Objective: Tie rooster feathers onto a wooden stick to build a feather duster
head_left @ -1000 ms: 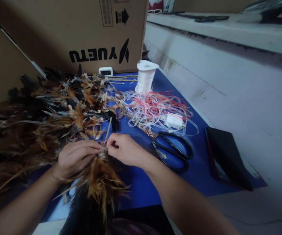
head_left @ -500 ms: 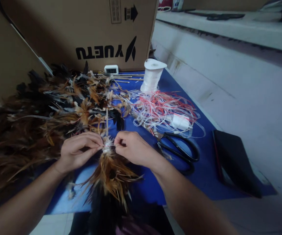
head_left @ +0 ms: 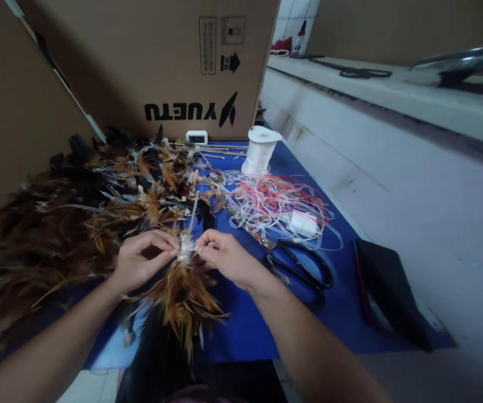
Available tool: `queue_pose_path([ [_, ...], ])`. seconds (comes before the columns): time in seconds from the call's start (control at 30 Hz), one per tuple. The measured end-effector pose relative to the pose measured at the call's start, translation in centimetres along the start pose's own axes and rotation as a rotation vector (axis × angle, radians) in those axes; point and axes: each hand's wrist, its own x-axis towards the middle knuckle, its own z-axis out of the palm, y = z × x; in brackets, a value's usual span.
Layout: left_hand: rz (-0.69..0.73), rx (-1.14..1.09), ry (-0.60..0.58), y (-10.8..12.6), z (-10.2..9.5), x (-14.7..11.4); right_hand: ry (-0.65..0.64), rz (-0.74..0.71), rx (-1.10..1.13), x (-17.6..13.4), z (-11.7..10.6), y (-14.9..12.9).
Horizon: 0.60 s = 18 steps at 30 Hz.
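A bundle of brown and black feathers (head_left: pixel 188 299) hangs over the near table edge, its quill ends bound with whitish ribbon (head_left: pixel 187 246) around a thin stick (head_left: pixel 193 212). At the left of the binding, my left hand (head_left: pixel 142 258) is closed in a pinch on a ribbon end. My right hand (head_left: pixel 224 254) pinches the other side of the ribbon, a short strand showing between its fingertips and the binding. Both hands are level with the wrapped part, one on each side.
Loose feathers (head_left: pixel 56 235) heap up on the left. Black-handled scissors (head_left: pixel 304 266) lie right of my right hand, below tangled red and white ribbons (head_left: pixel 266 201). Behind stand a white spool (head_left: pixel 260 151), a small digital clock (head_left: pixel 196 137) and a cardboard box (head_left: pixel 161 61). A dark phone-like case (head_left: pixel 388 291) lies at right.
The camera view has tilted up slightly, so the scene sits lower. Both hands stay at the binding in a pinch, and the stick leans more to the right.
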Motion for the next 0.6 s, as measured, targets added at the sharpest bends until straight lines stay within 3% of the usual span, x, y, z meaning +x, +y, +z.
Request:
queue_pose_path([
  [0.3,0.267,0.277,-0.141,0.3,-0.5,0.6,-0.006,0.082,0.129,-0.1,0.5,-0.7],
  [0.6,0.393,0.456,-0.211,1.6,-1.2,0.6,-0.042,0.143,0.168,-0.6,0.8,-1.3],
])
